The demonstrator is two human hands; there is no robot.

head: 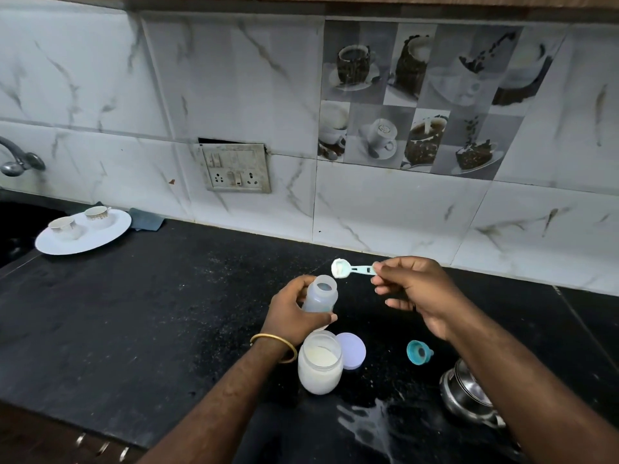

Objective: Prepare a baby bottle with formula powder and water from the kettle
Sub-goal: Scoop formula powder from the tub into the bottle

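Left hand [290, 309] grips bottle [320, 294] over black speckled counter [134, 313].

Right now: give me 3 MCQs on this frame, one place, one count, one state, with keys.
1. Where is the teal bottle collar?
A. on the counter
B. on the bottle
C. on the plate

2. How many cups sit on the white plate?
A. one
B. two
C. four

3. The formula jar is:
A. lidded
B. open
C. tipped over

Key: 1 A, it lies beside the kettle. 2 B, two cups stand side by side. 3 B, its lid lies behind it, and powder shows inside.
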